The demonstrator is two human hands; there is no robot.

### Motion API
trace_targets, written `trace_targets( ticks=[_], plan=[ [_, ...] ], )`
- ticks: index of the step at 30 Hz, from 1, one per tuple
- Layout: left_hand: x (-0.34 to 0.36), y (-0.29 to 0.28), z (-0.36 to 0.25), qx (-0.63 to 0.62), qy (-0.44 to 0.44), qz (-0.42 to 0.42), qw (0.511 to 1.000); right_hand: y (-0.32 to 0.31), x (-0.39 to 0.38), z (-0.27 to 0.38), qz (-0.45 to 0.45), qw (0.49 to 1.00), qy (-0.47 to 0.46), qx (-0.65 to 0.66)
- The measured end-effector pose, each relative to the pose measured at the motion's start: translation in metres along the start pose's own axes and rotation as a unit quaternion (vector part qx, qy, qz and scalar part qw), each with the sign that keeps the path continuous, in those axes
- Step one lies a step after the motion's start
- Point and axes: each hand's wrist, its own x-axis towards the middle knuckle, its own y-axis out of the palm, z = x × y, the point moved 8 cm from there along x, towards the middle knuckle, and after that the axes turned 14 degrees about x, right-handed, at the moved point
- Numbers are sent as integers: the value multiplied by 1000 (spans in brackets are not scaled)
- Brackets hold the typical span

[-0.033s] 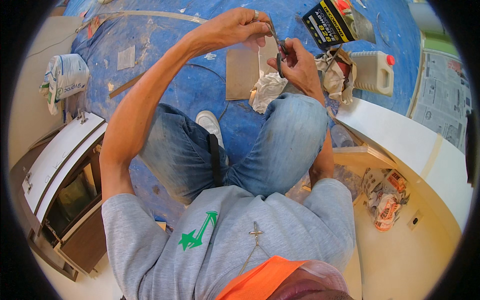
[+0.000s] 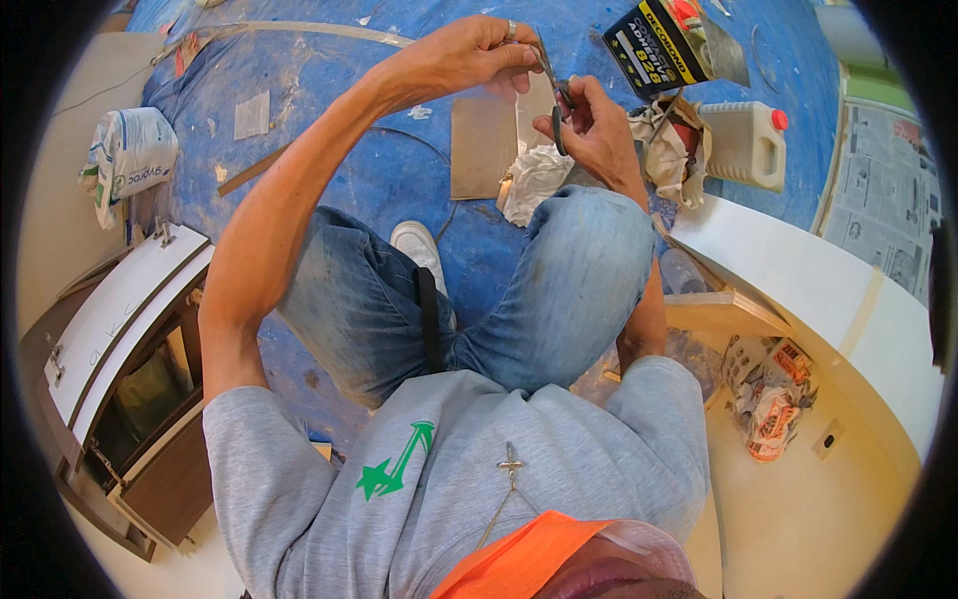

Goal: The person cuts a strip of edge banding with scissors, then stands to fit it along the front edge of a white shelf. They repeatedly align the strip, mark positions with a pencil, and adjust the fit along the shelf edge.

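Observation:
My left hand (image 2: pixel 494 58) is raised at the upper middle, its fingertips closed at the tip end of a pair of scissors (image 2: pixel 559 130), on something I cannot make out. My right hand (image 2: pixel 599 135) grips the scissors by their dark handles, blades pointing up toward the left fingers. Below both hands, a flat brown board (image 2: pixel 479 170) lies on the blue plastic floor sheet (image 2: pixel 339 170), with crumpled white material (image 2: pixel 534 190) beside it.
A black-and-yellow container (image 2: pixel 649 50), crumpled wrapping (image 2: pixel 679 150) and a white jerrycan (image 2: pixel 743 150) sit at upper right. A white bag (image 2: pixel 130 160) and a cabinet with white panel (image 2: pixel 120 319) are at left. A long white panel (image 2: pixel 758 260) runs along the right.

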Motion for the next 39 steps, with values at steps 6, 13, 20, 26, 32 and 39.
trace_targets(
  ticks=[6,13,20,26,32,39],
  plan=[
    [6,-3,3,20,2,-3,1000,-1,8,-6,12,1000,9,-5],
    [6,-2,7,-10,-17,-9,1000,-1,6,-6,13,1000,16,22],
    [5,-2,6,-16,-19,-10,1000,0,4,-3,25,999,27,27],
    [4,-4,7,2,-43,3,999,-1,4,-3,24,1000,18,9],
    [3,-5,6,0,-40,-1,999,-1,5,-8,18,1000,18,15],
    [2,-1,3,-6,-43,7,999,-2,4,-9,17,999,18,23]
  ],
)
